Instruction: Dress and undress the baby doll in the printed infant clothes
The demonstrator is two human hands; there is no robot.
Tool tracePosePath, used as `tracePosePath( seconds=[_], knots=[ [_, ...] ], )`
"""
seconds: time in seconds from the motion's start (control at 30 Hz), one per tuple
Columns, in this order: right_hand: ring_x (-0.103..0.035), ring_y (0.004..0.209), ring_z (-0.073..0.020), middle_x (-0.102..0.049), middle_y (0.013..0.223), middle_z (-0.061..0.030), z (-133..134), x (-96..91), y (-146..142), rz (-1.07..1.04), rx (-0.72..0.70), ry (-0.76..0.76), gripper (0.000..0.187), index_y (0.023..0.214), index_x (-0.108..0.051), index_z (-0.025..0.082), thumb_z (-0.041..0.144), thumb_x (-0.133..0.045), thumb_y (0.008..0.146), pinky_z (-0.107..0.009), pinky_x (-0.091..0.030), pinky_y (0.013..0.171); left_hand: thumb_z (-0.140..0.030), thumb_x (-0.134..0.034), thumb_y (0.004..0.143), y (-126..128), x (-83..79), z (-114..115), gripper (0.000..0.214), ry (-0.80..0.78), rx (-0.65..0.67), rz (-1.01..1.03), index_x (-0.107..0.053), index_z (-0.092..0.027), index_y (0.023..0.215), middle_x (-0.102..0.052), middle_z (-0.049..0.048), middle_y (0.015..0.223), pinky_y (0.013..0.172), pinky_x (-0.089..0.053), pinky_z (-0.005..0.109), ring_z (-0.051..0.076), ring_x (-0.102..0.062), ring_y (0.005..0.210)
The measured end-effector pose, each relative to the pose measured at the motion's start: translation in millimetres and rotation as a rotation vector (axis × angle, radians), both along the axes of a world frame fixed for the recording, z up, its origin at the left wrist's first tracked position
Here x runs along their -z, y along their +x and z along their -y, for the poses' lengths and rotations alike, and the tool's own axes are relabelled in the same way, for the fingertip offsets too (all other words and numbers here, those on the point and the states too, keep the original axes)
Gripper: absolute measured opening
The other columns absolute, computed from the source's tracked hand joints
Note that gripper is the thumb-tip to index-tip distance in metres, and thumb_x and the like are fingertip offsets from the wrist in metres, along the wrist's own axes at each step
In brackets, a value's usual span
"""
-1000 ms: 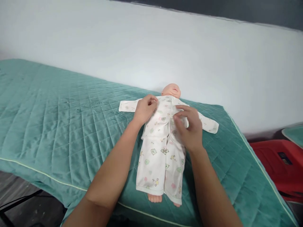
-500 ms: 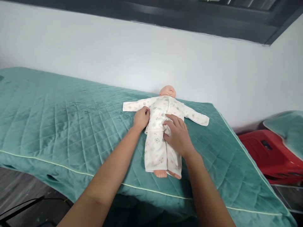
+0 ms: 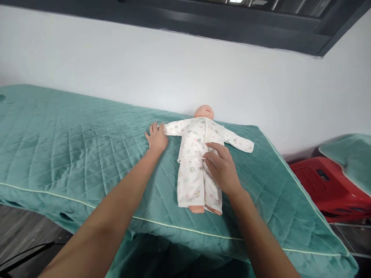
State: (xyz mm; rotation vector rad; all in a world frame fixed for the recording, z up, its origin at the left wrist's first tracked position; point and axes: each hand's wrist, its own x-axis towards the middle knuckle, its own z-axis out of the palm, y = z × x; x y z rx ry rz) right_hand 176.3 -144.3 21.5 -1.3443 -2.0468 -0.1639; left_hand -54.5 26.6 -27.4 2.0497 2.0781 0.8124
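A baby doll (image 3: 204, 112) lies on its back on a green quilted bed cover (image 3: 72, 146), dressed in a white printed shirt (image 3: 199, 137) and matching trousers (image 3: 191, 185). Its bare feet stick out near the cover's front edge. My left hand (image 3: 157, 138) lies flat with fingers spread over the end of the doll's sleeve on the left. My right hand (image 3: 220, 166) rests on the doll's waist, thumb and fingers pinching the shirt hem.
The bed runs along a white wall (image 3: 145, 69) with a dark strip above. A red plastic object (image 3: 333, 189) stands right of the bed, with another green cover (image 3: 350, 154) over it. Dark floor (image 3: 20, 235) shows at lower left.
My left hand slid outward from the doll's side to the sleeve end and opened flat. My right hand stayed at the waist. The view pulled back and up since the earliest frame.
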Motion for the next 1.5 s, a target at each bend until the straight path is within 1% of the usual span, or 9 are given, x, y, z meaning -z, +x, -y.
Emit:
tracePosePath(
  seconds=[0.2,0.33,0.43,0.53,0.67,0.77,0.9,1.03,1.5],
  knots=[
    [-0.063,0.12,-0.0283,-0.07,0.128,-0.0081,7.4,1.5,2.6,-0.015,-0.085,-0.071,0.015,0.103,-0.072,0.026,0.026,-0.058,0.098,-0.05,-0.048,0.105,-0.011,-0.039,0.092,-16.4,6.5,-18.0,0.063,-0.05,0.042,-0.004,-0.044,-0.023,0.153,-0.04,0.0151,0.162,0.123,-0.019,0.066,0.034,-0.034,0.151],
    [-0.066,0.117,-0.0254,-0.073,0.124,-0.0076,4.0,4.5,22.2,-0.213,-0.05,-0.029,0.02,0.112,-0.071,0.027,0.031,-0.057,0.099,-0.046,-0.052,0.102,-0.006,-0.038,0.092,-29.5,8.4,-26.7,0.063,-0.064,0.058,0.0,-0.043,-0.019,0.154,-0.038,0.0145,0.164,0.123,-0.01,0.071,0.034,-0.032,0.152],
    [-0.064,0.121,-0.0269,-0.071,0.128,-0.0096,-12.7,14.8,55.8,-0.345,0.167,0.009,0.028,0.12,-0.068,0.024,0.037,-0.056,0.098,-0.048,-0.049,0.107,-0.004,-0.039,0.093,-36.6,7.8,-29.1,0.062,-0.07,0.1,-0.001,-0.042,-0.014,0.154,-0.035,0.0143,0.165,0.122,-0.005,0.072,0.034,-0.03,0.153],
    [-0.053,0.136,-0.0327,-0.061,0.143,-0.0176,-32.3,31.6,95.3,-0.267,0.427,-0.059,0.049,0.136,-0.059,0.016,0.041,-0.055,0.094,-0.054,-0.039,0.116,-0.002,-0.037,0.095,-39.4,7.1,-29.5,0.06,-0.06,0.096,0.022,-0.042,-0.01,0.154,-0.035,0.0161,0.165,0.122,-0.004,0.071,0.034,-0.03,0.153],
    [-0.039,0.147,-0.0396,-0.044,0.156,-0.027,-43.8,48.2,128.5,-0.124,0.779,-0.349,0.074,0.156,-0.035,0.006,0.044,-0.05,0.094,-0.058,-0.033,0.118,-0.001,-0.037,0.095,-39.6,8.0,-30.8,0.057,-0.055,0.061,0.046,-0.043,-0.006,0.151,-0.036,0.0196,0.164,0.121,-0.004,0.07,0.032,-0.032,0.152],
    [-0.036,0.149,-0.0413,-0.042,0.156,-0.0285,-45.7,49.8,136.5,-0.066,0.933,-0.468,0.077,0.16,-0.028,0.008,0.05,-0.044,0.097,-0.06,-0.031,0.118,-0.001,-0.038,0.096,-40.2,10.1,-32.5,0.052,-0.047,0.055,0.05,-0.046,-0.004,0.148,-0.039,0.0207,0.162,0.12,-0.004,0.07,0.031,-0.034,0.15],
    [-0.03,0.153,-0.0388,-0.039,0.161,-0.0215,-49.4,46.6,142.0,-0.025,0.946,-0.523,0.068,0.156,-0.042,0.018,0.055,-0.04,0.1,-0.058,-0.025,0.121,-0.005,-0.039,0.098,-41.7,12.6,-34.5,0.047,-0.063,0.042,0.011,-0.053,-0.009,0.142,-0.046,0.0164,0.159,0.122,-0.005,0.069,0.03,-0.034,0.15],
    [-0.031,0.153,-0.0349,-0.044,0.16,-0.0141,-53.5,44.2,148.4,-0.046,0.919,-0.53,0.066,0.157,-0.042,0.022,0.054,-0.044,0.099,-0.056,-0.024,0.123,-0.01,-0.038,0.099,-42.1,13.8,-36.0,0.043,-0.081,0.022,-0.018,-0.057,-0.014,0.138,-0.048,0.0131,0.158,0.123,-0.004,0.067,0.028,-0.033,0.151],
    [-0.047,0.141,-0.0388,-0.054,0.149,-0.0222,-57.4,40.9,162.3,-0.114,0.941,-0.435,0.062,0.146,-0.049,0.012,0.041,-0.054,0.091,-0.053,-0.043,0.111,-0.006,-0.039,0.097,-40.2,13.1,-36.8,0.047,-0.072,0.007,-0.003,-0.056,-0.009,0.141,-0.047,0.0175,0.158,0.122,-0.008,0.066,0.03,-0.034,0.151]
  ],
)
